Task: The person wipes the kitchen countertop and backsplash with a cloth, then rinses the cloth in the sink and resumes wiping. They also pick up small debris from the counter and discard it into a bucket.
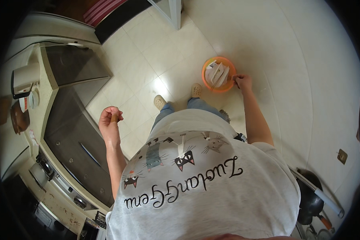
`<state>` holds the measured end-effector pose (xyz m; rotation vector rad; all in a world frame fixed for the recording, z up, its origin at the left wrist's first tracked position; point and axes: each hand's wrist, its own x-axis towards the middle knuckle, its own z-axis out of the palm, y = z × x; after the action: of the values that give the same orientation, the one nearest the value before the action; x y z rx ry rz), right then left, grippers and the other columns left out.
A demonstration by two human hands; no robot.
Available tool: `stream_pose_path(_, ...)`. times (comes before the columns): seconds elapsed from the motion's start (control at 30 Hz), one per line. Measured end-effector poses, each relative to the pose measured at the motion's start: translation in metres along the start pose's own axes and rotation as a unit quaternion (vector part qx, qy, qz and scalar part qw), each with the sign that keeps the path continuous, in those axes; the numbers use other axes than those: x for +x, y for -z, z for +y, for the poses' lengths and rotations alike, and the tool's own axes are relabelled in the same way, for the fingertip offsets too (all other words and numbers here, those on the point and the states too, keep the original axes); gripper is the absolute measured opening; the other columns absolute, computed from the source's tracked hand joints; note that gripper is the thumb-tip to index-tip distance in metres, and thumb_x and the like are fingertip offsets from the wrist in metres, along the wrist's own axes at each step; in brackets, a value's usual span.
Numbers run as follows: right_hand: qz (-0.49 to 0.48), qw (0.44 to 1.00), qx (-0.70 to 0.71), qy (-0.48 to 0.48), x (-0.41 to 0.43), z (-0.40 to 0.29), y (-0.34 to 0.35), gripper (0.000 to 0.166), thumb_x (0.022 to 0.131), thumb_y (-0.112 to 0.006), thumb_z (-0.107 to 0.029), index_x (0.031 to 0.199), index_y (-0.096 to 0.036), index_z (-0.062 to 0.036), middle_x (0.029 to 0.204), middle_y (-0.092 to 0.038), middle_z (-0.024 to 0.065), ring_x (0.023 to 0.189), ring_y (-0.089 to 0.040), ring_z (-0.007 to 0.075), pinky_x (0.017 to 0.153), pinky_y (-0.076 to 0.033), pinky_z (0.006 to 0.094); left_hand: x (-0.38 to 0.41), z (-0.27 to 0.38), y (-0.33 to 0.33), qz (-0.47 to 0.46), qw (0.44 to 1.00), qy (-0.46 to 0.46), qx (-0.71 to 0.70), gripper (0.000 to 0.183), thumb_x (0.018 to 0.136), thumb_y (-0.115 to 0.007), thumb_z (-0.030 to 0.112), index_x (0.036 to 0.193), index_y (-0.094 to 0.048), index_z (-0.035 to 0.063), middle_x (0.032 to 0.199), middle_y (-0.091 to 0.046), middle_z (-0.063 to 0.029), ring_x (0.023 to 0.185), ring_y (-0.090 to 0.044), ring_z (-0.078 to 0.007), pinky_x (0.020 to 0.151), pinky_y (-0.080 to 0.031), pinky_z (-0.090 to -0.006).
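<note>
At the right, my right hand (242, 82) has its fingers closed at the rim of an orange plastic bin (204, 75). Crumpled white waste (217, 73) and thin sticks lie inside the bin. Its underside is hidden, so whether it touches the floor cannot be told. My left hand (111, 117) is held out on the left over the floor, fingers curled in, with a tan strip around one digit. Nothing is clearly visible in it.
Left runs a counter (49, 105) with bowls (33, 100), a brown pot (19, 117) and a gas hob (70, 190), above dark cabinets. A metal-framed door (175, 15) stands ahead. At lower right are a black wok (310, 192) and a metal pole (304, 178) by the wall.
</note>
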<state>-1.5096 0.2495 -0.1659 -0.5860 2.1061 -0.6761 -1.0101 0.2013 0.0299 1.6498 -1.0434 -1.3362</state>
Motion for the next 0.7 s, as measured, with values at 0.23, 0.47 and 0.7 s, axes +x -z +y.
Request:
stream_pose_path(0.23, -0.02, 0.999, -0.01, -0.05, 0.057, 0.063, -0.017, 0.01, 0.082, -0.063, -0.009, 0.082, -0.068, 0.0, 0.064, -0.063, 0.0069, 0.05, -0.057, 0.0108, 0.041, -0.041, 0.0234, -0.027, 0.014, -0.04, 0.052, 0.998, 0.009, 0.047, 0.008, 0.091, -0.056, 0.01, 0.088, -0.057, 0.0023, 0.073, -0.057, -0.0025, 0.063, -0.05, -0.0084, 0.061, -0.043, -0.0221)
stream_pose_path(0.47, -0.041, 0.992, 0.04, -0.115, 0.064, 0.073, -0.035, 0.023, 0.084, -0.045, 0.0, 0.089, -0.068, -0.0007, 0.067, -0.064, 0.0108, 0.051, -0.059, 0.0147, 0.042, -0.045, 0.0252, -0.044, 0.015, -0.059, 0.069, 0.995, 0.026, 0.067, 0.007, 0.091, -0.055, 0.008, 0.089, -0.057, 0.0024, 0.073, -0.056, -0.0018, 0.063, -0.05, -0.0081, 0.061, -0.042, -0.0211)
stream_pose_path(0.7, -0.044, 0.994, 0.033, -0.097, 0.068, 0.083, -0.044, 0.022, 0.083, -0.048, -0.001, 0.094, -0.067, -0.0009, 0.076, -0.065, 0.0126, 0.053, -0.063, 0.0181, 0.043, -0.048, 0.0269, -0.046, 0.022, -0.076, 0.057, 0.994, 0.022, 0.089, 0.006, 0.092, -0.053, 0.006, 0.089, -0.056, 0.0023, 0.074, -0.056, -0.0018, 0.064, -0.05, -0.0079, 0.061, -0.041, -0.0201)
